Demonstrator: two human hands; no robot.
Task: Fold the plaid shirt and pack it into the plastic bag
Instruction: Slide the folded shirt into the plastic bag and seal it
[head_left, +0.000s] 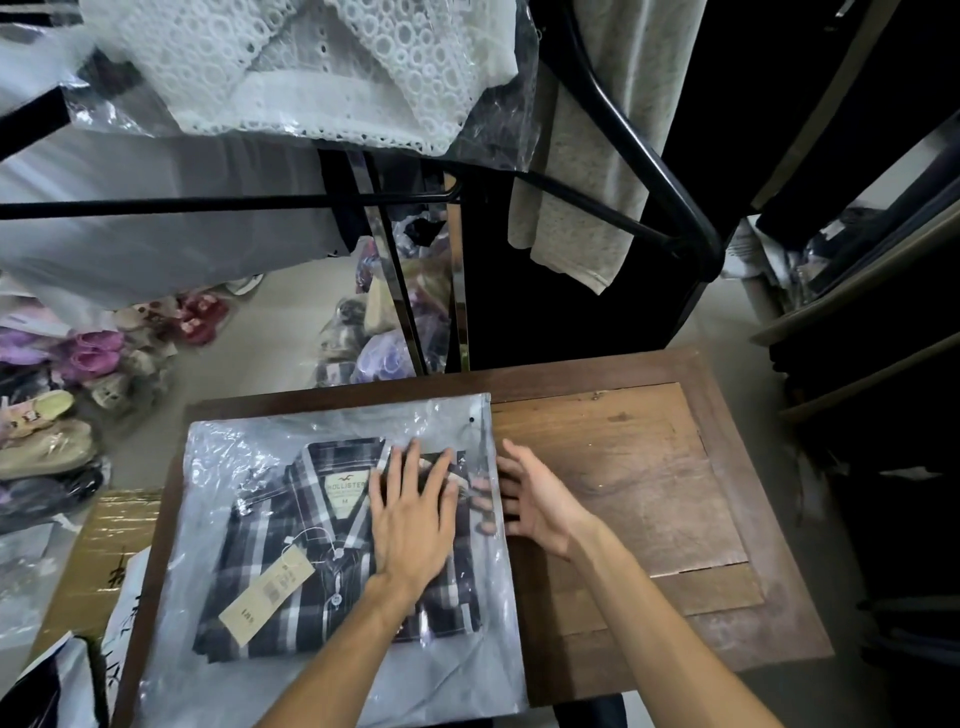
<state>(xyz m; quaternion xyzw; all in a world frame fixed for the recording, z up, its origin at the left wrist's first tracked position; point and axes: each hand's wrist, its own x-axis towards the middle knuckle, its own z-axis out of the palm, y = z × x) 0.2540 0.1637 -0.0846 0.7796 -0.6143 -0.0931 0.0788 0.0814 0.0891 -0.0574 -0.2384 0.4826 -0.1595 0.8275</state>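
The folded plaid shirt (291, 587), dark with white stripes and a tan price tag, lies inside the clear plastic bag (218, 457) on the left half of the wooden table (649, 467). My left hand (410, 519) rests flat on top of the bag, pressing on the shirt's right side near the collar, fingers spread. My right hand (535, 499) is at the bag's right edge with its fingertips slipped under or into the plastic there; whether it grips the edge is unclear.
A clothes rack with a bagged white lace garment (322, 67) and a grey cloth (587, 171) hangs beyond the table. Shoes (78, 395) litter the floor at left. A cardboard box (104, 545) sits beside the table's left edge. Dark shelves (857, 338) stand right.
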